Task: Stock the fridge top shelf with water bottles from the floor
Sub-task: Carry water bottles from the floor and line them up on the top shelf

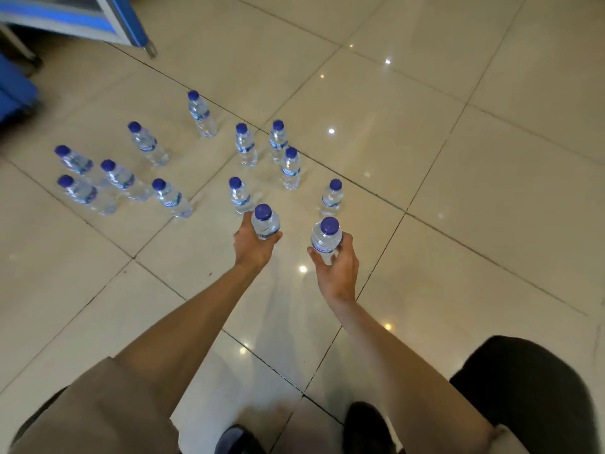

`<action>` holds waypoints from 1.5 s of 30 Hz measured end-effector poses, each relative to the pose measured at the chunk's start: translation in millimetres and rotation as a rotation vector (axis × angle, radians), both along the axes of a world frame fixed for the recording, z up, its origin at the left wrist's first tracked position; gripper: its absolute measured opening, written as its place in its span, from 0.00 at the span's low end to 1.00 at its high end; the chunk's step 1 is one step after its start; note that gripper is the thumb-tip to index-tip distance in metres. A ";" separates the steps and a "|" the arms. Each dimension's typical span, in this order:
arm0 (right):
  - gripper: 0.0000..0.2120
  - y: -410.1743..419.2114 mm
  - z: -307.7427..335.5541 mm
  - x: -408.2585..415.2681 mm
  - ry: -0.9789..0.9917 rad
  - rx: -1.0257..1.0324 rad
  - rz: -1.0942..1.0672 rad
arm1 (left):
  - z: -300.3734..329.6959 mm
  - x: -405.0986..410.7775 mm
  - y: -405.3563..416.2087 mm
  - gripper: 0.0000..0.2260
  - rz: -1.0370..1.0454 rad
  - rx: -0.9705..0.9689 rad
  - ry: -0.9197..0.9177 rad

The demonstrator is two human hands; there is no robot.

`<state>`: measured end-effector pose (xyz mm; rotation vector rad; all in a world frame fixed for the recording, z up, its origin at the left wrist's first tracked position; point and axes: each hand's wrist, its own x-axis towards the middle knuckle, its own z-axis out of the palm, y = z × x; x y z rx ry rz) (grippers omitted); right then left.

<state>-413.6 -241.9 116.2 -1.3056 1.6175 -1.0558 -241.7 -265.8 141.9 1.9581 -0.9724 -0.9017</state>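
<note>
- The left hand [253, 245] grips a clear plastic water bottle with a blue cap [265, 222], held upright above the glossy beige tiled floor [458, 191].
- The right hand [337, 270] grips a second clear blue-capped bottle [325, 239], just to the right of the first.
- Eleven more blue-capped bottles [245, 149] stand on the floor beyond the held pair.
- A blue-and-white framed object [124, 24] sits far beyond them, to the left.
- Two dark shoes [366, 427] rest on the floor nearest the camera.

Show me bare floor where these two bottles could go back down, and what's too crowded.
Free: the tiles right of the lone bottle, and the floor under the forearms, between the hands and the shoes. Crowded: the left cluster and the trio straight ahead.
</note>
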 end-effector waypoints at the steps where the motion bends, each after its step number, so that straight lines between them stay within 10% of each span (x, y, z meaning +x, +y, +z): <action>1: 0.20 -1.6 26.4 1.5 0.012 -0.011 0.020 | 28.4 4.5 3.6 0.24 0.017 0.000 0.005; 21: 0.22 -8.0 658.5 127.5 -0.044 -0.147 0.466 | 648.0 135.3 83.6 0.22 0.192 -0.116 -0.110; 45: 0.23 -78.5 902.8 437.7 -0.123 -0.476 0.748 | 908.5 393.2 120.8 0.21 0.616 -0.447 -0.508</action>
